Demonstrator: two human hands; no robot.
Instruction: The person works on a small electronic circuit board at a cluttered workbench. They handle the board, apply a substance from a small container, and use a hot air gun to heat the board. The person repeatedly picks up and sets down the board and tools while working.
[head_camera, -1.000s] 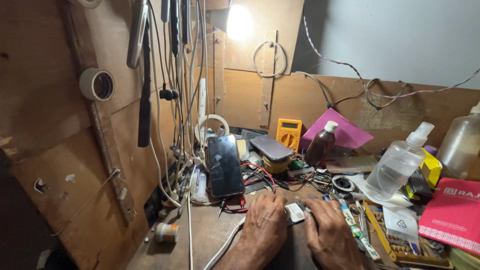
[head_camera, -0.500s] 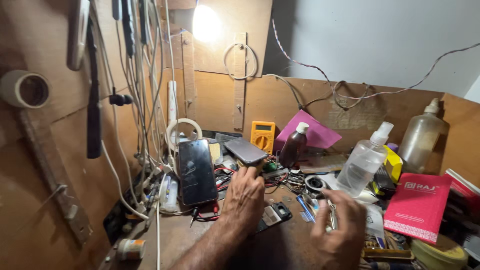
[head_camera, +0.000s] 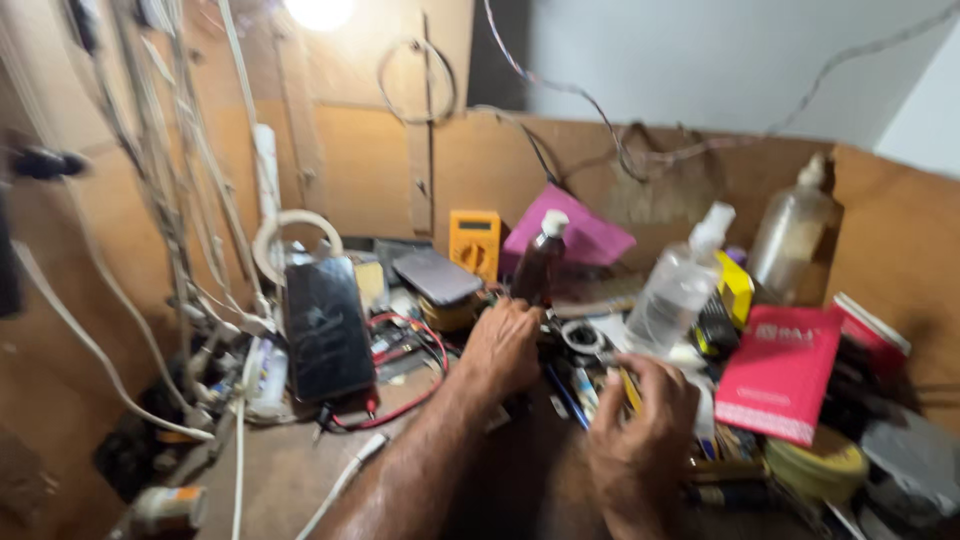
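Compared with half a second earlier, both hands sit further right and nearer the middle of the frame, and the camera has swung so the hanging cables slide towards the left edge.

Head view: the left hand (head_camera: 503, 348) reaches forward to the clutter at centre, fingers curled down over small parts beside the dark brown bottle (head_camera: 538, 264); whether it actually grips anything I cannot tell. The right hand (head_camera: 640, 430), lower right of centre, has its fingers loosely bent around thin pen-like tools (head_camera: 628, 388); it seems to hold one, though blur leaves that uncertain. Just left of the left hand, a black phone (head_camera: 326, 328) leans upright, with red wires (head_camera: 412, 352) looping at its foot. A yellow multimeter (head_camera: 474, 243) stands at upper centre, a clear spray bottle (head_camera: 678, 290) right of the hands, and a red booklet (head_camera: 780, 370) further right.

Risk, as I judge it: the left hand works close to the brown bottle and the spray bottle stands near the right hand, so a careless sweep could topple either onto the electronics; the red wires could also snag a wrist and drag the leaning phone over.

Motion blur softens everything. What lies under the left palm is hidden, the forearms are cut off at the bottom edge, and the small parts between the hands cannot be identified.
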